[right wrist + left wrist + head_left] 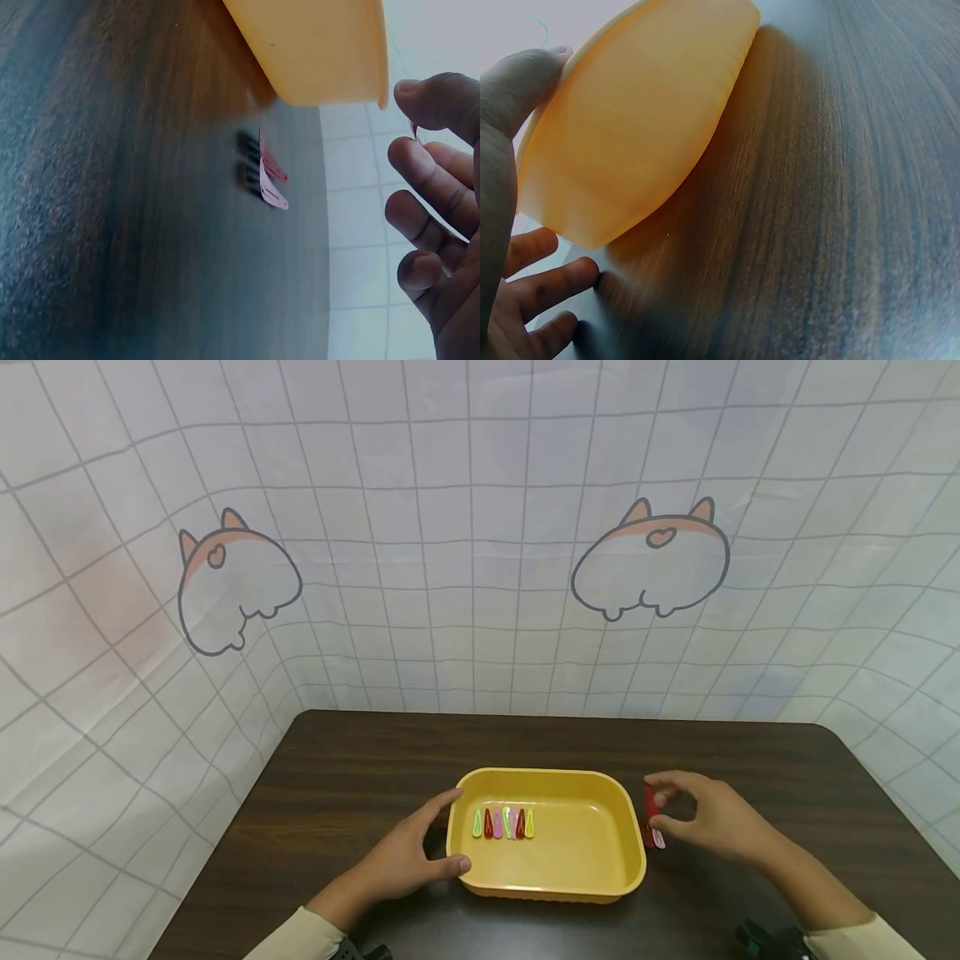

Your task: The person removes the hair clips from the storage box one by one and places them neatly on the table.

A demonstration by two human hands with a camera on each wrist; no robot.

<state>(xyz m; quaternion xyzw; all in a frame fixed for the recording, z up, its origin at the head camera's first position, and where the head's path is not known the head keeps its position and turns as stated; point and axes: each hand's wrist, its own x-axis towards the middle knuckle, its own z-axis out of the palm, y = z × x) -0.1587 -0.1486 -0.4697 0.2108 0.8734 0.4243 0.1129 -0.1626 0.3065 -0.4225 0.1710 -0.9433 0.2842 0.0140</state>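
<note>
A shallow yellow plastic tray [585, 868] stands on the table, with several snap hair clips [497, 823] in green, red, pink and yellow lined up in its left half. My left hand [401, 856] is at the tray's left end, thumb and index finger spread along the rim; the left wrist view shows the thumb [536, 79] against that rim. Right of the tray, my right hand [708, 817] pinches a red hair clip [650, 800] between thumb and fingers. Below it on the table lie a pink hair clip [271, 191] and a red one [273, 165].
The dark wood-grain table [360, 752] extends around the tray. Behind it and at the sides hangs a white grid-patterned cloth [465, 635] with cartoon animal prints. A dark strap-like item [772, 939] shows near my right sleeve.
</note>
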